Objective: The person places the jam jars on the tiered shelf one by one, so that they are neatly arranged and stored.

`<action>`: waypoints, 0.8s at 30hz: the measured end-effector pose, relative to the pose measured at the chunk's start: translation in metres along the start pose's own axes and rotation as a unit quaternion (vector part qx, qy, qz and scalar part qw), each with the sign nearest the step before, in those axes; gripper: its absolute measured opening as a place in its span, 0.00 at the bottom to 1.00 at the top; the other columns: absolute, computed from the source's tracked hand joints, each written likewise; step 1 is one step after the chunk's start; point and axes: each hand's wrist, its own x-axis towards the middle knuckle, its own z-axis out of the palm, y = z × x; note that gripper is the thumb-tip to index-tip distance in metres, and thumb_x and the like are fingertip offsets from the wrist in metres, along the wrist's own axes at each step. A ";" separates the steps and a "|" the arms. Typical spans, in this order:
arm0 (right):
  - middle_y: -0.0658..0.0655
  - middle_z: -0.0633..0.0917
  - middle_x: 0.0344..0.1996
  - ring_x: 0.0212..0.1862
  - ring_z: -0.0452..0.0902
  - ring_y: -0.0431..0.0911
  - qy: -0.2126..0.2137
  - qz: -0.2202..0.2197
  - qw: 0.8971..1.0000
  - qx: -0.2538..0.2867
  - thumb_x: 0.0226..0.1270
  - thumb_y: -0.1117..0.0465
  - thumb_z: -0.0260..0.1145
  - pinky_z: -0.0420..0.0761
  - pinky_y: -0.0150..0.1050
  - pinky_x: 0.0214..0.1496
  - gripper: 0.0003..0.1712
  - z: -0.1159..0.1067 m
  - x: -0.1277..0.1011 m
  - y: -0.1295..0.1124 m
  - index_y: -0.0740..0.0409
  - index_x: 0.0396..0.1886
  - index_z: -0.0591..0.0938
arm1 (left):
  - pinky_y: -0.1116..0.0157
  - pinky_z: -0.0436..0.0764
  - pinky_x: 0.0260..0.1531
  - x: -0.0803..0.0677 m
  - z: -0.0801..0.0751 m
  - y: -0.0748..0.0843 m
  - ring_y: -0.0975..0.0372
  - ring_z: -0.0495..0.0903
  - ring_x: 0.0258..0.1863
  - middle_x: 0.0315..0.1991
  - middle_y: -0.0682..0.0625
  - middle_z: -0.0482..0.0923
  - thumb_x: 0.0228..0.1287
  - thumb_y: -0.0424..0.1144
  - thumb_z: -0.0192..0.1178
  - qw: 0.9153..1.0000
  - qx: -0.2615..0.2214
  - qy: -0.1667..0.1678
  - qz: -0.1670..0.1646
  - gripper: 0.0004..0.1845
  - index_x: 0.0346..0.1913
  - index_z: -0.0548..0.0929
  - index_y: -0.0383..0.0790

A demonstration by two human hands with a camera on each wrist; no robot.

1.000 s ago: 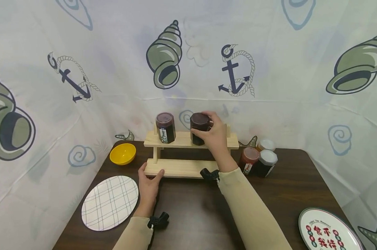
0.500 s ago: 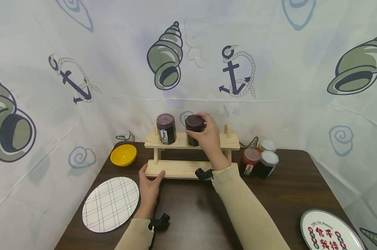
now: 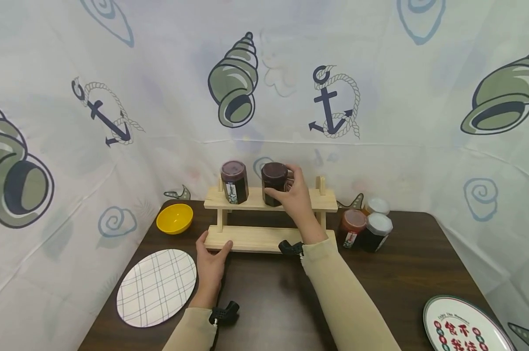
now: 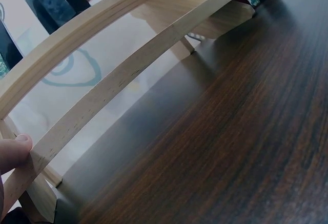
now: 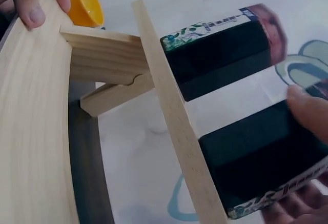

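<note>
Atop the wooden rack (image 3: 251,237), the half-curled right hand (image 3: 298,200) clasped an upright dark jar (image 3: 273,179) at its left; the left hand (image 3: 211,267) gripped the rack.

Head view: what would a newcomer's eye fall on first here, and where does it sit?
Probably the large printed shells and anchors on the pale backdrop behind the table. The bright yellow bowl, left of the wooden rack, likely comes next. Centrally, the right hand grips a dark jar at the rack's top, beside a second dark jar.
</note>
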 end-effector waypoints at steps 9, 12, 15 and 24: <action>0.63 0.79 0.70 0.73 0.77 0.59 -0.066 0.082 0.993 0.044 0.63 0.66 0.83 0.78 0.58 0.75 0.48 -0.007 -0.004 0.018 0.54 0.78 0.67 | 0.42 0.58 0.85 0.000 0.001 0.001 0.44 0.61 0.83 0.85 0.37 0.59 0.69 0.44 0.77 1.000 -0.005 0.003 0.004 0.51 0.86 0.56 0.43; 0.61 0.79 0.70 0.75 0.77 0.58 -0.062 0.080 0.994 0.042 0.64 0.66 0.83 0.77 0.56 0.78 0.46 -0.008 -0.006 0.019 0.52 0.77 0.68 | 0.41 0.59 0.85 -0.001 0.001 0.003 0.43 0.61 0.83 0.85 0.36 0.59 0.70 0.44 0.77 1.000 -0.004 0.000 0.002 0.51 0.86 0.55 0.43; 0.61 0.79 0.72 0.77 0.75 0.58 -0.057 0.078 0.995 0.037 0.66 0.65 0.82 0.75 0.56 0.80 0.45 -0.007 -0.009 0.017 0.51 0.77 0.68 | 0.41 0.59 0.84 0.000 0.002 0.003 0.43 0.62 0.83 0.85 0.36 0.59 0.70 0.43 0.77 1.000 0.000 0.003 0.000 0.50 0.85 0.56 0.44; 0.60 0.80 0.73 0.77 0.75 0.57 -0.050 0.070 0.996 0.018 0.67 0.62 0.82 0.74 0.55 0.81 0.45 -0.003 -0.009 0.017 0.50 0.78 0.69 | 0.41 0.58 0.85 -0.001 0.000 0.000 0.44 0.61 0.84 0.85 0.37 0.59 0.70 0.44 0.77 1.000 0.000 0.002 0.002 0.51 0.86 0.56 0.44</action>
